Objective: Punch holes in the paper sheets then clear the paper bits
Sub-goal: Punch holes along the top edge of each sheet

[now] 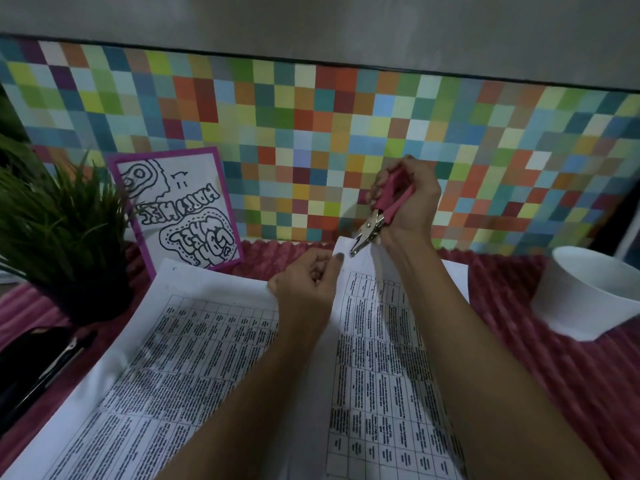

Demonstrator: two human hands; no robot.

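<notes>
Right hand point(412, 202) clenched on the pink punch point(381, 213), jaws at the top edge of the lifted sheet point(363, 265); left hand point(304, 282) pinches that sheet just beside them. Risks: floppy paper shifts, so the hole lands too near the edge and tears. Bits may drop into the ribbed cloth point(554, 375).

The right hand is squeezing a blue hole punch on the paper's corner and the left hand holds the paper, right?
Not quite. The head view shows the hole punch has pink handles, not blue. The rest stands: the right hand squeezes it on the corner of the paper, and the left hand holds the paper.
</notes>
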